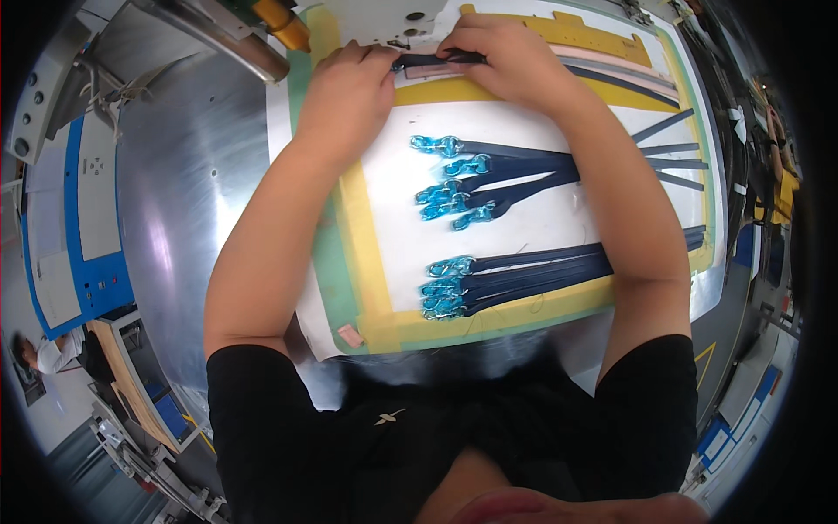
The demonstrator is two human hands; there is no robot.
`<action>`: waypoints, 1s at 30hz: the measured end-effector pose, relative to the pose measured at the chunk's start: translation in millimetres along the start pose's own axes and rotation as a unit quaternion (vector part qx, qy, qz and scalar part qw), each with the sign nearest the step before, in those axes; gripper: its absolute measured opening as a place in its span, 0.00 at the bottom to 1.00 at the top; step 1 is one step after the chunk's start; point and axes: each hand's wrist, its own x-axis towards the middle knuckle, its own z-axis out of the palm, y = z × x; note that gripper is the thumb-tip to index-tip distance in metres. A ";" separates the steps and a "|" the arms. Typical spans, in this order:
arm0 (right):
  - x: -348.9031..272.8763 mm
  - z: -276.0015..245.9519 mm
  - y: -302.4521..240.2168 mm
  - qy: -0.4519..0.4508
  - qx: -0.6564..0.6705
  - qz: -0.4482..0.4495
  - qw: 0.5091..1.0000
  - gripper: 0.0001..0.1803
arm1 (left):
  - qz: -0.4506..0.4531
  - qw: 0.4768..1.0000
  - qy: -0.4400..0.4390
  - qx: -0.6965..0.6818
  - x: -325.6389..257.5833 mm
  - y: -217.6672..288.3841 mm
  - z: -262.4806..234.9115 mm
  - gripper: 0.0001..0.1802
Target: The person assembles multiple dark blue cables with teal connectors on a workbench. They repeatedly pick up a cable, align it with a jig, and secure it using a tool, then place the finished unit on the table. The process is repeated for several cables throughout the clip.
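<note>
My left hand (349,92) and my right hand (502,57) press down on a dark navy strap (436,59) at the far edge of a white template board (393,218) with yellow and green borders. The strap lies just under the head of a sewing machine (384,17). Both hands pinch it from either end, fingers closed on it. Nearer me lie two bundles of navy straps with blue wrapped buckles: an upper bundle (489,175) fanned out, and a lower bundle (515,275) laid side by side.
The board rests on a shiny metal machine table (183,192). A blue and white control panel (74,218) stands at the left. More dark straps (663,144) trail off to the right. Another person (44,354) sits at the far lower left.
</note>
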 end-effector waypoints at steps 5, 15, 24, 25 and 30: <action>0.5 1.2 -0.9 -0.023 -0.051 0.016 0.998 0.14 | 0.042 0.998 -0.017 -0.041 3.6 -3.5 3.6 0.16; -1.3 1.6 -7.7 -0.016 -0.097 0.028 0.995 0.19 | 0.036 0.994 -0.061 0.088 -0.3 9.3 0.7 0.20; -1.0 2.8 -10.6 -0.016 -0.097 0.022 0.995 0.20 | 0.031 0.973 -0.096 0.208 -0.6 29.0 -4.0 0.23; -1.0 3.5 -11.2 -0.014 -0.096 0.019 0.995 0.20 | 0.035 0.969 -0.097 0.224 -0.7 31.6 -4.5 0.24; -0.7 0.7 -22.3 -0.023 -0.148 -0.001 0.989 0.19 | 0.045 0.968 -0.093 0.229 -3.6 37.6 -4.3 0.23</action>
